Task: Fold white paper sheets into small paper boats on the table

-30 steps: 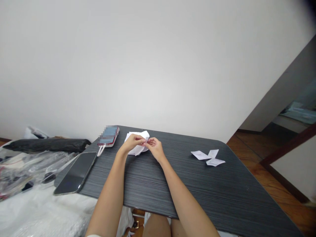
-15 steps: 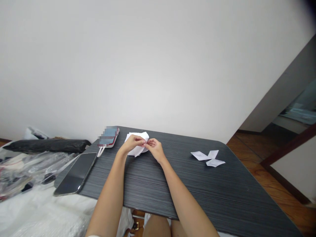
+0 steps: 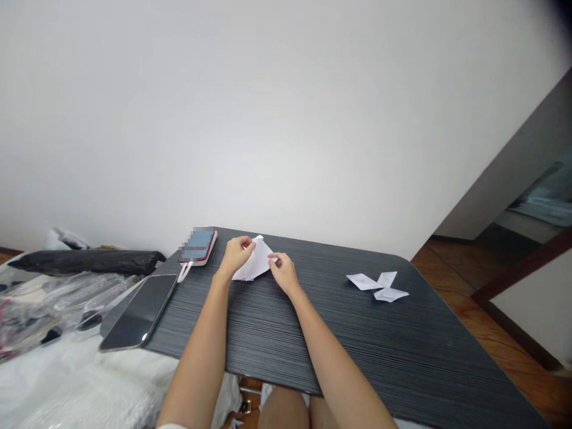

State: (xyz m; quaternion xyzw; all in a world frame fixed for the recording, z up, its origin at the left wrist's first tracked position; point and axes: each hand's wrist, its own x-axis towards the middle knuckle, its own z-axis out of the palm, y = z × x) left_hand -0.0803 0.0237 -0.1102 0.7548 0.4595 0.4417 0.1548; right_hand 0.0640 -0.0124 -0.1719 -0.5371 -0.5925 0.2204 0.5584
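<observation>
A sheet of white paper (image 3: 255,263), partly folded, is between my two hands near the back of the dark table (image 3: 268,333). My left hand (image 3: 238,253) pinches its upper left edge, with the fingers curled. At the right corner my right hand (image 3: 283,271) grips the paper between thumb and fingertips. The paper's left side is partly hidden behind my left hand. To the right on the table lies a folded white paper piece (image 3: 379,286) with three pointed arms.
A smartphone (image 3: 140,313) lies at the table's left edge. Behind it sits a blue-and-red item (image 3: 197,245) with a white strap. Plastic-wrapped things (image 3: 58,304) and a long black bundle (image 3: 89,262) lie left of the table. A white wall (image 3: 286,119) rises behind.
My hands have moved apart from their meeting point at the paper's top. The paper now shows a flatter, pointed shape between them. The folded piece stays put.
</observation>
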